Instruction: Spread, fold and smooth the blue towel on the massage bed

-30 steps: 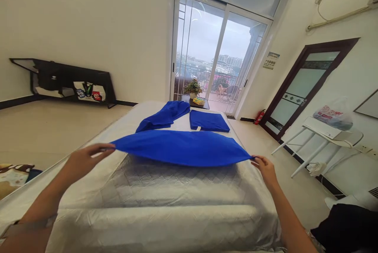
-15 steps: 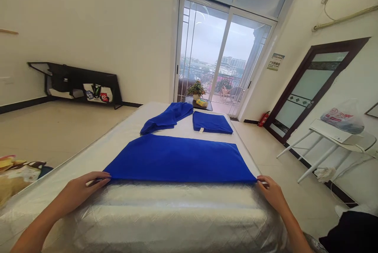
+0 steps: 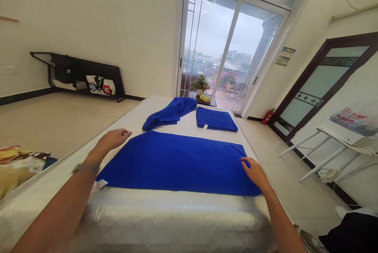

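Note:
A blue cloth [image 3: 177,162], folded into a wide band, lies flat across the near end of the plastic-covered mattress [image 3: 165,221]. A white tag [image 3: 102,183] sticks out at its near left corner. My left hand [image 3: 113,139] hovers beside the cloth's slanting left edge, fingers loosely bent and holding nothing. Over the right end of the cloth is my right hand [image 3: 254,172], thumb and fingers apart with nothing gripped; whether it touches the fabric I cannot tell. Farther back lie a crumpled blue cloth [image 3: 168,115] and a neatly folded blue stack [image 3: 217,119] with a white label.
Beyond the mattress, a small dark table [image 3: 191,96] carries a potted plant [image 3: 201,84] and a yellow tissue pack [image 3: 205,98]. A white chair [image 3: 330,143] with a plastic bag stands right. Heaped fabric [image 3: 20,170] lies left, and a black rack [image 3: 88,76] stands by the wall.
Both hands have let go of the cloth's near corners and moved forward, away from me. The near left tag now shows. The view has shifted slightly.

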